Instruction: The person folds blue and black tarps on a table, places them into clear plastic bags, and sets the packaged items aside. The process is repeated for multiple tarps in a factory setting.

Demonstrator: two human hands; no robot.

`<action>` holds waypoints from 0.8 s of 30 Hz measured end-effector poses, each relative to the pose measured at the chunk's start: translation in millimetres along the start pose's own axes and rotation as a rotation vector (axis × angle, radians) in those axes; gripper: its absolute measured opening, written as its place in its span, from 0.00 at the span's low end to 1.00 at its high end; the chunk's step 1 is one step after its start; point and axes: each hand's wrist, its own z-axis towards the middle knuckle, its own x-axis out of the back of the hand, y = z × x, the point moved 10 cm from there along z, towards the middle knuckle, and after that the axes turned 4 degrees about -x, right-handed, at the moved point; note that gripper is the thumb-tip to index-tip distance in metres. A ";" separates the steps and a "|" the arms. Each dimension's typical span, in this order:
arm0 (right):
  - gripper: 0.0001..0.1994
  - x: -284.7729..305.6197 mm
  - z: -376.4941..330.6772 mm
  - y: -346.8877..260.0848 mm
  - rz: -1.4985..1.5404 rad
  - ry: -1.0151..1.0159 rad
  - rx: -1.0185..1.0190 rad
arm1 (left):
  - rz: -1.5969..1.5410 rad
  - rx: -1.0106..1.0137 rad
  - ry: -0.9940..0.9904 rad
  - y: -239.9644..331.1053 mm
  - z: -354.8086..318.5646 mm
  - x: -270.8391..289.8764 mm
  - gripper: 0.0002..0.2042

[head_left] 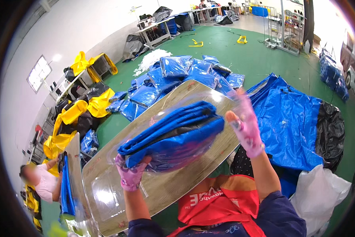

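A folded blue tarp (173,134) with black parts, in a clear plastic bag (177,160), is held tilted above the wood-grain table (221,152). My left hand (131,172), in a pink patterned glove with bare fingertips, grips its lower left end. To the right of the tarp, my right hand (246,128) is raised in a matching glove. Its thumb stands apart from the fingers, which are smeared by motion. Clear film shows faintly near those fingers; whether they touch it, I cannot tell. Flat clear plastic bags (106,195) lie on the table's left part.
Beyond the table is a pile of bagged blue tarps (157,85). A large blue and black tarp (290,118) spreads at the right, with a white sack (319,195) in front. Another person (43,181) works at the left. Yellow and black material (74,112) lies behind them.
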 end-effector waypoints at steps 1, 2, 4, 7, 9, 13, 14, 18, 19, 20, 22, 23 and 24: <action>0.24 -9.2 4.6 29.7 0.241 -0.088 -0.254 | 0.048 0.026 0.011 -6.8 -2.9 -3.1 0.33; 0.21 -31.4 0.5 45.2 0.432 -0.253 -0.510 | 0.098 0.056 0.010 -17.5 -3.1 -6.5 0.35; 0.14 -36.8 5.4 52.8 0.541 -0.148 -0.538 | 0.041 -0.181 -0.064 1.5 5.0 -16.3 0.29; 0.08 -35.6 15.8 47.1 0.452 -0.058 -0.374 | -0.139 -0.019 0.157 -9.3 0.1 -6.6 0.28; 0.08 -32.2 1.7 -10.0 0.283 0.054 -0.221 | 0.092 -0.086 0.232 31.2 -9.4 9.3 0.27; 0.10 -17.8 -0.4 -113.0 0.342 0.151 0.279 | 0.213 -0.307 0.351 126.6 -8.2 27.5 0.25; 0.11 -24.5 4.0 -126.9 0.229 0.089 0.225 | -0.037 -0.160 0.389 120.1 -6.3 31.4 0.26; 0.08 -28.0 -4.0 -125.0 0.391 0.049 0.034 | 0.261 -0.024 0.259 124.5 -1.6 40.6 0.26; 0.05 -38.5 11.0 -94.3 0.169 0.041 -0.135 | 0.220 0.161 0.239 89.4 3.3 35.0 0.25; 0.08 -41.1 23.5 -56.6 -0.024 0.007 -0.152 | 0.284 0.206 0.101 64.2 14.9 11.3 0.23; 0.08 -60.3 21.4 48.0 -0.104 -0.066 -0.229 | 0.263 0.370 -0.010 -32.8 19.7 14.9 0.23; 0.07 -81.8 11.0 115.6 -0.128 -0.105 -0.324 | 0.219 0.499 0.001 -84.5 12.0 30.1 0.23; 0.07 -97.7 0.8 185.6 -0.177 -0.136 -0.416 | 0.000 0.688 0.046 -154.3 -6.4 35.8 0.25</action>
